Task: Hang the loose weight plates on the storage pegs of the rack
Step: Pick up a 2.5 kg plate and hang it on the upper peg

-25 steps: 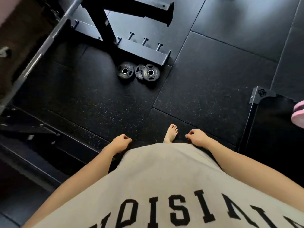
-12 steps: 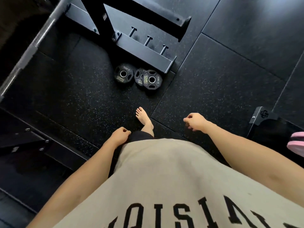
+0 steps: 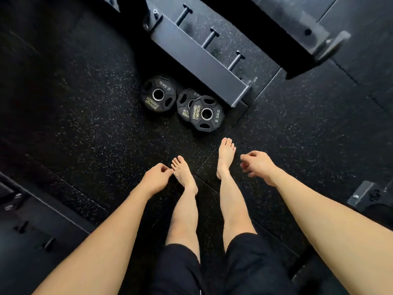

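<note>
Three black plates lie flat on the speckled rubber floor (image 3: 74, 128), just beside the near end of the rack's base beam (image 3: 197, 60); the left plate (image 3: 158, 94) lies alone, marked 2.5KG; the middle plate (image 3: 184, 104) sits close to its right and is partly covered by the right plate (image 3: 206, 113), which overlaps its edge and also reads 2.5KG; three short pegs stick out of the beam's far side, the top peg (image 3: 184, 14), the middle peg (image 3: 210, 38) and the lower peg (image 3: 236, 60), all bare; a thick black arm (image 3: 297, 28) of the rack crosses above them toward the right edge; two bare feet stand on the floor near the plates, the right one closer to them; the left hand (image 3: 156, 177) hangs with fingers loosely curled, holding nothing; the right hand (image 3: 258, 167) hangs likewise, fingers slack and apart, touching nothing; both hands are well short of the plates
</note>
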Available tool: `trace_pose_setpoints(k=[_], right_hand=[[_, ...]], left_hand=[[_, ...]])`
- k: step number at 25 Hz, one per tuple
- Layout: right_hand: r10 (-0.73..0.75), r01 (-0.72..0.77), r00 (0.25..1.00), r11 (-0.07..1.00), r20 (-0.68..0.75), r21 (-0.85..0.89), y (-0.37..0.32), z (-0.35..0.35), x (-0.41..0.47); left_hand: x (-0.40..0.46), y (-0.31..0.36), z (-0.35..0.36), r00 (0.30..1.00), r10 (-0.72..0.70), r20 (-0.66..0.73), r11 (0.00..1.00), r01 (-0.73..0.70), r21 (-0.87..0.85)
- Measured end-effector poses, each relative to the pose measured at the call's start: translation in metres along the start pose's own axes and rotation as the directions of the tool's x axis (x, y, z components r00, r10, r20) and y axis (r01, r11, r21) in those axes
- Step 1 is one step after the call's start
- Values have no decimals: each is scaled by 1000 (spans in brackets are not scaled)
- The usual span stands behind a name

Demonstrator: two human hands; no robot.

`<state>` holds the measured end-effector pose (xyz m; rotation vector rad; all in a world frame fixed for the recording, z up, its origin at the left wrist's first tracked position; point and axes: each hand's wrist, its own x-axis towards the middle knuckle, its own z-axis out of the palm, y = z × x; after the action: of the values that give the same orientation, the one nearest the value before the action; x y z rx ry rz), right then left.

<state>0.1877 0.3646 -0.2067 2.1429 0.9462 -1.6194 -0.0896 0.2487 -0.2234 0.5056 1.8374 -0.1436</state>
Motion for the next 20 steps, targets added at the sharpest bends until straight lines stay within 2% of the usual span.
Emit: trace_pose_setpoints(k=[5, 7, 9, 12, 16, 18, 20], right_hand=[[48, -46, 999, 983, -8, 176, -28, 35, 178], [41, -30, 998, 976, -48, 217, -37, 52, 252], [8, 11, 994, 983, -105, 182, -46, 65, 313], [9, 21, 986, 984, -168, 179, -58, 79, 380], [12, 33, 991, 942, -131, 334, -73, 86, 436], [-15, 53, 993, 939, -114, 341, -81, 88, 441], [-33, 61, 994, 964, -108, 260, -88, 90, 442]], left_hand=[[158, 32, 60, 995, -86, 41, 976, 93, -199], [225, 46, 87, 988, -140, 72, 930, 156, -332], [281, 61, 110, 981, -170, 97, 865, 195, -463], [342, 80, 138, 977, -160, 140, 743, 213, -635], [388, 106, 172, 976, -132, 172, 507, 216, -834], [396, 119, 179, 969, -201, 142, 392, 212, -895], [401, 126, 180, 958, -257, 128, 314, 209, -926]])
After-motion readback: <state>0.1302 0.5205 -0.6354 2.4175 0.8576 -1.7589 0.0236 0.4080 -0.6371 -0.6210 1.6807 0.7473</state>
